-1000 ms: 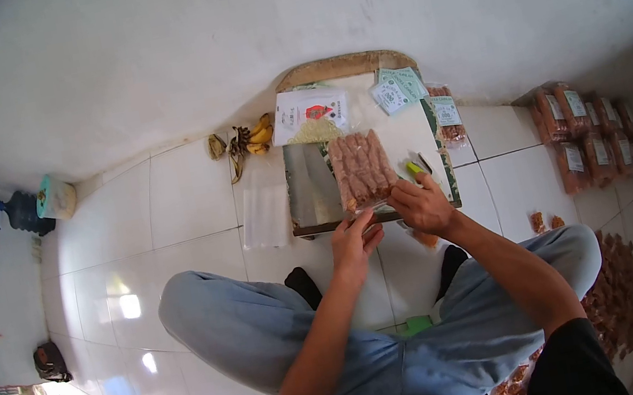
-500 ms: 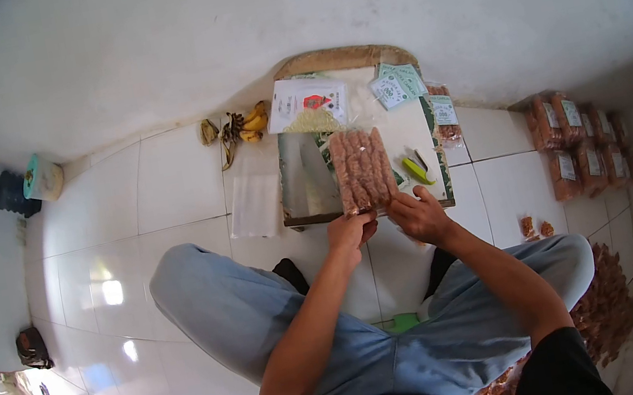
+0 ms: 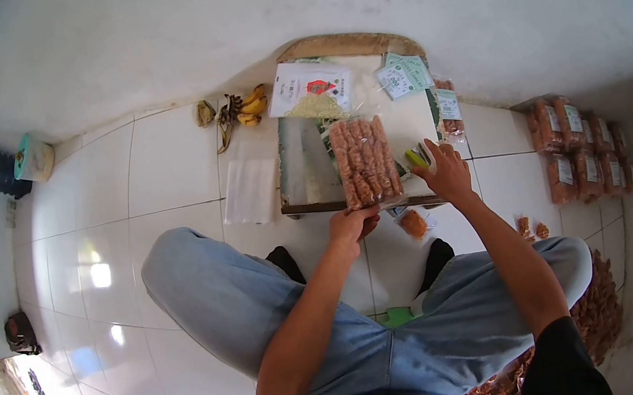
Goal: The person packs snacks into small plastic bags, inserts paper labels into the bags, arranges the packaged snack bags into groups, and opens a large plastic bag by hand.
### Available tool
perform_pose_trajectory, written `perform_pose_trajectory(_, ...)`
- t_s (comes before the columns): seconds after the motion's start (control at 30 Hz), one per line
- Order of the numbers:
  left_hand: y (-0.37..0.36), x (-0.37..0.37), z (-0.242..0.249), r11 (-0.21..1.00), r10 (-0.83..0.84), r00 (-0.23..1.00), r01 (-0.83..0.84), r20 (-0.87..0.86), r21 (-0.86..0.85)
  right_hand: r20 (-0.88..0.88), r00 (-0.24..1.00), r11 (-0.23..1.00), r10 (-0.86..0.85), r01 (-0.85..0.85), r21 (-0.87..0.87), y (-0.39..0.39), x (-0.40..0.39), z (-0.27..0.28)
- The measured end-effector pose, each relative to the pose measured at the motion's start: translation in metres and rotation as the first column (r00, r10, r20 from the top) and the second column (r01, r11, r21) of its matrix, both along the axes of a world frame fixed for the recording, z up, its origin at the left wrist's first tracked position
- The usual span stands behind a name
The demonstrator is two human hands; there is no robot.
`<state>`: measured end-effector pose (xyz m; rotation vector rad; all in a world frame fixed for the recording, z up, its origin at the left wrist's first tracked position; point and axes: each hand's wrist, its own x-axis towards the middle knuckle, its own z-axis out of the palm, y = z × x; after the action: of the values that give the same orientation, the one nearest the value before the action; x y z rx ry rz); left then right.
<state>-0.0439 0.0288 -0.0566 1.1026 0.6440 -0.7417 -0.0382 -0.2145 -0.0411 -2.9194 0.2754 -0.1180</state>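
A clear plastic bag of brown, lumpy snack sticks (image 3: 364, 157) lies at the front of a low table (image 3: 299, 145). My left hand (image 3: 352, 227) is closed on the bag's near end, its fingertips partly hidden. My right hand (image 3: 447, 172) has its thumb and fingers around a lime-green stapler (image 3: 416, 157) on the table's right side; the hand covers much of it. Between my hands, below the table edge, a small clear packet with orange contents (image 3: 412, 224) shows, apart from both hands.
A printed white pouch (image 3: 307, 85) and green-white labels (image 3: 404, 76) lie on the table. Bananas (image 3: 253, 107) and clear empty bags (image 3: 249, 188) are left on the floor. Packed bags (image 3: 571, 152) stand right, with loose brown pieces (image 3: 603, 308) near my knee.
My right hand has left the bag's near end and moved up and right onto the lime-green stapler. The orange packet is now uncovered. My left hand stays on the bag.
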Motion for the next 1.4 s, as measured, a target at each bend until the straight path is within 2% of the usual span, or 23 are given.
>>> perform_pose_trajectory(0.13,0.003,0.004,-0.002,0.999,-0.05,0.997,0.05,-0.066,-0.008,-0.023,1.0,0.999,0.004,-0.003,0.047,0.0,0.001,-0.01)
perform_pose_trajectory(0.3,0.004,0.011,-0.015,0.996,-0.082,0.985,0.074,-0.152,-0.055,0.049,0.997,0.992,0.06,-0.065,0.109,-0.002,0.003,-0.02)
perform_pose_trajectory(0.4,0.003,0.014,-0.024,0.994,-0.1,0.972,0.087,-0.215,-0.068,-0.006,0.997,0.985,0.079,-0.078,0.155,-0.001,0.005,-0.019)
perform_pose_trajectory(0.53,0.002,0.011,-0.026,0.995,-0.092,0.969,0.079,-0.23,-0.067,0.017,0.992,0.984,0.128,-0.129,0.125,-0.008,-0.001,-0.023)
perform_pose_trajectory(0.57,0.002,0.01,-0.028,0.994,-0.094,0.968,0.08,-0.235,-0.069,0.0,1.0,0.95,0.001,-0.001,0.313,-0.011,-0.002,-0.028)
perform_pose_trajectory(0.6,0.002,0.01,-0.03,0.993,-0.092,0.97,0.074,-0.224,-0.088,-0.039,0.992,0.866,-0.121,0.124,0.484,-0.016,-0.004,-0.033)
perform_pose_trajectory(0.63,0.0,0.009,-0.032,0.992,-0.09,0.973,0.067,-0.214,-0.109,-0.042,0.992,0.869,-0.121,0.127,0.478,-0.022,-0.012,-0.035)
perform_pose_trajectory(0.67,-0.001,0.008,-0.031,0.991,-0.091,0.972,0.067,-0.218,-0.115,-0.173,0.965,0.672,-0.195,0.26,0.694,-0.008,-0.025,-0.003)
perform_pose_trajectory(0.7,-0.003,0.006,-0.027,0.992,-0.083,0.974,0.061,-0.208,-0.114,-0.317,0.921,0.407,-0.225,0.384,0.829,0.003,-0.038,0.016)
perform_pose_trajectory(0.73,-0.004,0.006,-0.025,0.992,-0.076,0.977,0.054,-0.197,-0.111,-0.326,0.908,0.277,-0.262,0.394,0.877,0.008,-0.05,0.008)
perform_pose_trajectory(0.8,-0.006,0.006,-0.026,0.99,-0.076,0.979,0.052,-0.187,-0.13,-0.36,0.886,0.154,-0.291,0.415,0.897,0.022,-0.074,-0.002)
perform_pose_trajectory(0.9,-0.009,0.003,-0.022,0.989,-0.076,0.982,0.053,-0.174,-0.137,-0.546,0.81,-0.026,-0.214,0.554,0.832,0.052,-0.097,-0.011)
perform_pose_trajectory(1.07,-0.011,0.001,-0.016,0.989,-0.105,0.979,0.085,-0.175,-0.117,-0.458,0.871,0.025,-0.177,0.469,0.883,0.09,-0.104,-0.019)
perform_pose_trajectory(1.13,-0.012,0.001,-0.01,0.987,-0.157,0.967,0.149,-0.202,-0.054,-0.405,0.898,0.13,-0.171,0.428,0.894,0.099,-0.1,-0.013)
perform_pose_trajectory(1.23,-0.014,0.0,-0.008,0.982,-0.174,0.966,0.185,-0.192,0.041,-0.388,0.897,0.165,-0.209,0.424,0.891,0.102,-0.097,-0.014)
perform_pose_trajectory(1.27,-0.013,0.0,-0.006,0.982,-0.173,0.966,0.184,-0.191,0.042,-0.387,0.898,0.165,-0.208,0.423,0.891,0.1,-0.098,-0.018)
perform_pose_trajectory(1.4,-0.014,0.0,-0.006,0.976,-0.192,0.961,0.208,-0.196,0.06,-0.373,0.92,0.032,-0.121,0.379,0.925,0.095,-0.098,-0.042)
